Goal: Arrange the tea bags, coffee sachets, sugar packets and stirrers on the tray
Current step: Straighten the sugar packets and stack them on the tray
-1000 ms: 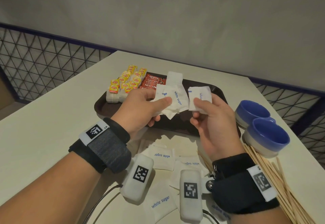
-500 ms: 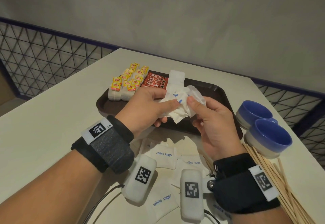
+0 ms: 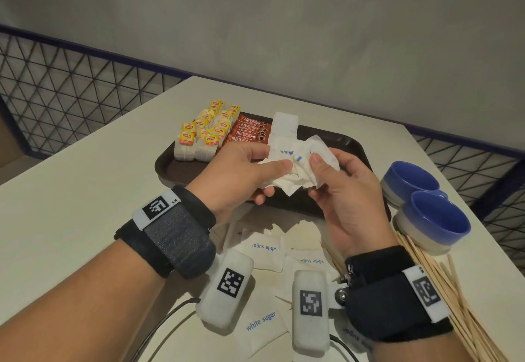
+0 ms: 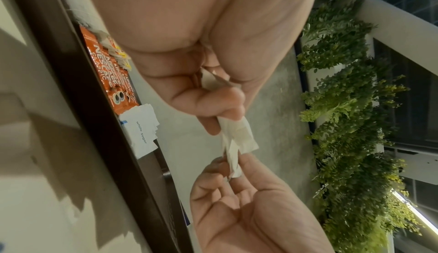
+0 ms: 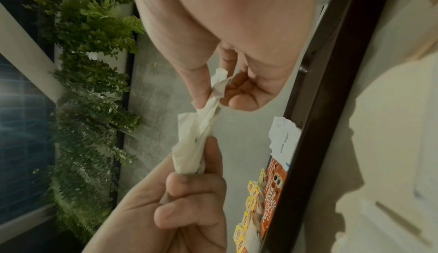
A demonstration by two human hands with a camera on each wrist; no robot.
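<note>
**Sugar packets in both my hands**

My left hand [image 3: 241,171] and right hand [image 3: 338,191] both pinch one bunch of sugar packets [image 3: 298,168] above the brown tray [image 3: 349,146]. Tea bags [image 3: 204,134], coffee sachets [image 3: 250,131] and a sugar stack [image 3: 284,126] sit on it. More packets [image 3: 264,245] and stirrers [image 3: 443,276] lie on the tabletop [image 3: 85,191].

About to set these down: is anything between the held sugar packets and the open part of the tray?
Nothing visible: both hands hold the sugar packets directly above the tray's bare right part.
</note>
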